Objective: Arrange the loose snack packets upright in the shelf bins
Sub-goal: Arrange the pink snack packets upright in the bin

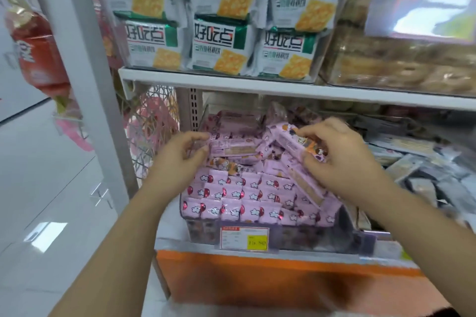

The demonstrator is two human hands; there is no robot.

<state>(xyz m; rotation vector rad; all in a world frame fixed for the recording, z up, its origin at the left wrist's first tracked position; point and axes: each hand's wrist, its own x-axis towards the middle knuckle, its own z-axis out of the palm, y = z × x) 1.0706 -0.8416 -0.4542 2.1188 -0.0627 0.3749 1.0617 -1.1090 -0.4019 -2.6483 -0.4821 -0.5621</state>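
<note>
**Slanted packet held over the loose heap at the back of the bin**

A pink packet [296, 141] is gripped by the right hand [345, 159], with the thumb on top and the fingers curled underneath. Its long axis runs slantwise, from upper left near the back of the clear bin [309, 237] down towards the front right. The left hand [177, 157] is placed at the bin's left side, and the end of a flat packet [231, 148], lying crosswise on the loose heap, is pinched by its fingertips. The back half of the bin is taken up by that heap; the front half is filled by upright rows [231, 195] of like packets, packed edge to edge. It is judged that the slanted packet must be turned on end and set just behind the rearmost row, below and to the left of the right hand. Grey packets [425, 177] are seen lying loose in the neighbouring bin to the right
</note>
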